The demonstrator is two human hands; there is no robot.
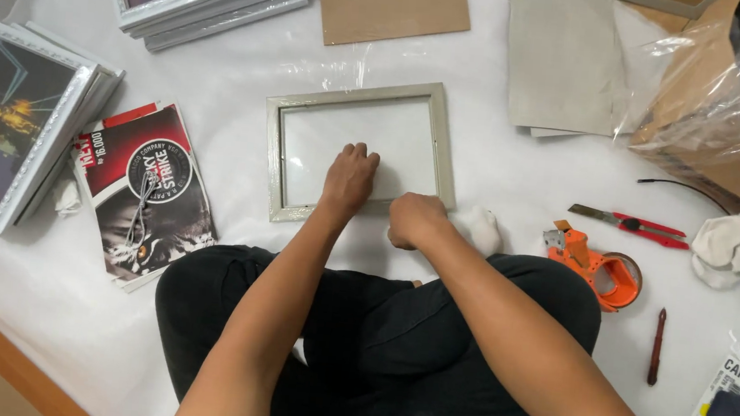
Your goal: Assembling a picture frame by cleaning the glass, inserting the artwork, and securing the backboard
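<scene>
Legs: your crossed black trousers
Left hand: flat, fingers pressing the glass of the pale grey rectangular wooden frame
Right hand: fisted at its lower edge, contents unclear
Frame: centred on white sheet

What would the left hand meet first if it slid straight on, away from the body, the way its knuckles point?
The left hand rests on the glass pane; straight ahead it would likely meet the far rail of the grey frame, then the brown board.
</scene>
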